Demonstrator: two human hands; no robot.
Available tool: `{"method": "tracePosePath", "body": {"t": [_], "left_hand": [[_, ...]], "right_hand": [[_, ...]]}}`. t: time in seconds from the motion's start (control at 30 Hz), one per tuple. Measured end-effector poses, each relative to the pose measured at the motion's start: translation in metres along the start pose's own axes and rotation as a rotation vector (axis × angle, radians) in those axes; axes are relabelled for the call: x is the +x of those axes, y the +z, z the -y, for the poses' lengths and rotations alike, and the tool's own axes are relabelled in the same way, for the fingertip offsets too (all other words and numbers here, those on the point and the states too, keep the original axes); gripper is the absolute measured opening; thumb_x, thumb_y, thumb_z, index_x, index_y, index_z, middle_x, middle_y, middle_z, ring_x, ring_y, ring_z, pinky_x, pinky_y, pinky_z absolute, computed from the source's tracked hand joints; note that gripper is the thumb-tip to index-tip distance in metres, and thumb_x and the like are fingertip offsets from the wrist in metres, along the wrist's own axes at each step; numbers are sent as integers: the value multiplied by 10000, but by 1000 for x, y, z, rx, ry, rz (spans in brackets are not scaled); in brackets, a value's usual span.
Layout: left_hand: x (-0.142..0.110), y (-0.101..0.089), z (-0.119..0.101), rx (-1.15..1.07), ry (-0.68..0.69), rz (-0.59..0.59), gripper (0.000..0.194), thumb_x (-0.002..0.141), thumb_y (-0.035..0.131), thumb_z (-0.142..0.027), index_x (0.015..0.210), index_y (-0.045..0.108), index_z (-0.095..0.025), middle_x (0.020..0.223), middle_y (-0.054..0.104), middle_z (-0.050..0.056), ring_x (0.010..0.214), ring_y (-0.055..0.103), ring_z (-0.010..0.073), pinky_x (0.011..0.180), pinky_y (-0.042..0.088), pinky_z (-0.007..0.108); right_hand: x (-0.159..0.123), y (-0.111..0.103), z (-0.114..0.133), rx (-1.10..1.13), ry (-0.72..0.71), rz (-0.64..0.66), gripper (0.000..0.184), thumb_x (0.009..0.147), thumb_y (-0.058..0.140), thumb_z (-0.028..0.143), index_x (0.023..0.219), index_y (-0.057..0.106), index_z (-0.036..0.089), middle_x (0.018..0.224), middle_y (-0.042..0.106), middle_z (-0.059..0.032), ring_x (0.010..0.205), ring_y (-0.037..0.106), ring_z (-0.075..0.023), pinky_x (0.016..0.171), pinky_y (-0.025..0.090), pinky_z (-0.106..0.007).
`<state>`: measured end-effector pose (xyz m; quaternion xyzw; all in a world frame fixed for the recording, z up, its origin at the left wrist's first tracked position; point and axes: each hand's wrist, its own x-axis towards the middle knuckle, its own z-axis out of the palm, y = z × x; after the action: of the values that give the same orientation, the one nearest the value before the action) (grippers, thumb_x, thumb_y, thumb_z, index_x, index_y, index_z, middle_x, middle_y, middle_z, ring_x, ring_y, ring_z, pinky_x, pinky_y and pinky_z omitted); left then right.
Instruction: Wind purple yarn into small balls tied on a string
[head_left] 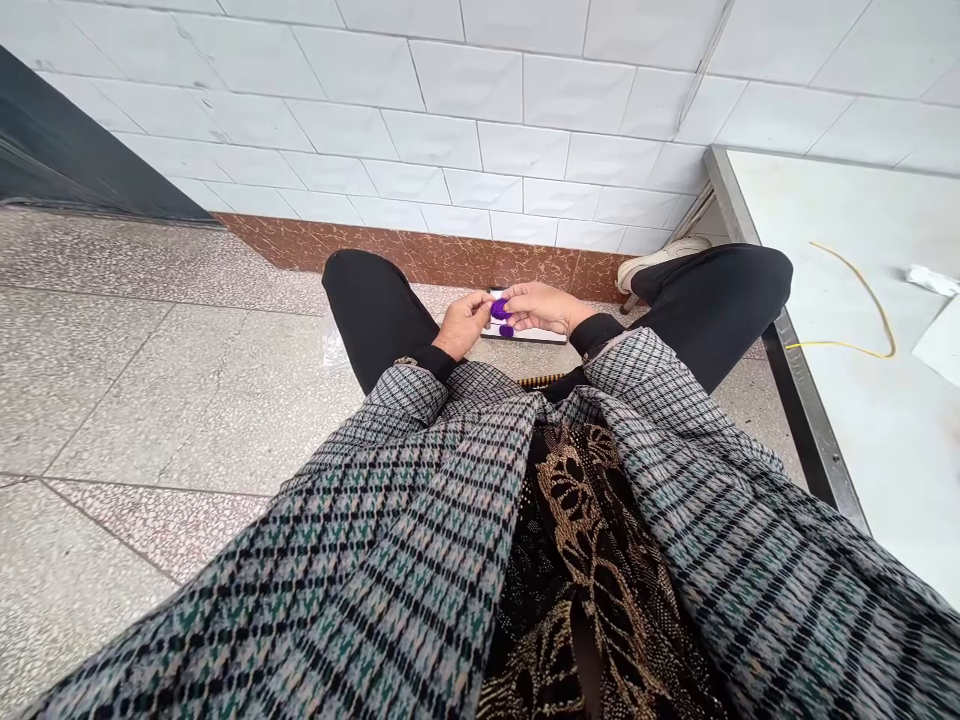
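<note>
Between my knees, a small purple fuzzy piece (pixel 499 309) is pinched between both hands. From the left, the thumb and fingertips of my left hand (pixel 465 322) press on its edge. My right hand (pixel 538 306) grips the other side with bent fingers. Just below it shows a second, smaller purple bit (pixel 507 331); whether the two are joined I cannot tell. Underneath the hands lies a flat white thing with dark edges (pixel 536 335), mostly covered by them.
On the right stands a white-topped table (pixel 840 420) with a metal edge. A bent yellow strand (pixel 889 325) and a crumpled white scrap (pixel 932 279) lie on it. The tiled wall (pixel 487 145) rises close ahead. Clear plastic (pixel 334 347) rests on the floor beside my left knee.
</note>
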<state>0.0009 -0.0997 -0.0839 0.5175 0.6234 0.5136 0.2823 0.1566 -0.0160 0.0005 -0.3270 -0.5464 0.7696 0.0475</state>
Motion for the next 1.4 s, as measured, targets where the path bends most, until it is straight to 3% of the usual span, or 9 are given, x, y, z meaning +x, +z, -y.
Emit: {"method": "tracePosePath", "body": {"t": [0.17,0.33,0.4,0.5,0.63,0.8,1.0,1.2,1.4], "left_hand": [[-4,2,-2,75,12,125,195,854,539,-327,755,601,-172,604,524,-22,557,481,116,581,409,240],[-9,2,-17,214,96,344,215,833,551,-327,746,657,-161,617,558,-10,589,486,128,607,398,255],[-10,0,-21,259,134,295,209,822,550,-320,732,652,-163,690,610,10,662,523,143,675,426,272],[-9,-2,-23,293,155,133,184,820,535,-296,717,623,-171,752,632,27,740,548,163,756,446,295],[-7,-4,-19,250,133,26,126,812,565,-274,743,603,-176,773,628,25,752,544,160,756,452,293],[-6,-2,-15,136,87,22,94,816,578,-257,771,580,-175,738,588,4,717,531,141,706,446,268],[-6,-2,-17,195,165,29,94,813,605,-256,762,596,-178,770,548,7,711,495,137,689,415,268],[-5,0,-9,144,143,29,102,859,563,-265,805,576,-179,752,550,4,688,500,135,671,410,265],[-5,-4,-16,294,252,3,83,841,593,-195,759,590,-179,736,530,-2,699,484,136,687,403,269]], "right_hand": [[4,-1,0,124,-123,-71,178,930,542,-3,823,517,138,626,623,15,546,612,-61,594,537,-163],[13,-5,-6,-219,-177,-312,256,859,630,-27,847,471,173,610,548,69,462,536,-52,460,457,-145],[16,-7,-9,-390,-164,-356,295,791,674,-58,841,498,173,610,543,68,450,526,-62,423,436,-156],[19,-9,-14,-532,-92,-241,261,746,704,-63,766,564,157,578,571,34,450,535,-80,424,457,-177],[16,-8,-15,-459,-48,-80,227,736,731,-40,681,616,147,561,613,3,474,566,-86,462,502,-175],[14,-9,-14,-312,-3,9,202,756,718,-22,664,646,142,556,627,7,462,561,-66,468,504,-149],[17,-10,-16,-366,5,-11,194,734,726,-34,661,666,135,536,624,12,449,547,-59,441,476,-130],[15,-8,-15,-269,5,-16,196,779,708,-27,679,635,126,568,646,-3,472,573,-63,471,492,-134],[12,-5,-12,-455,-18,-106,207,779,682,-64,694,642,121,501,594,26,428,523,-60,445,476,-138]]}}
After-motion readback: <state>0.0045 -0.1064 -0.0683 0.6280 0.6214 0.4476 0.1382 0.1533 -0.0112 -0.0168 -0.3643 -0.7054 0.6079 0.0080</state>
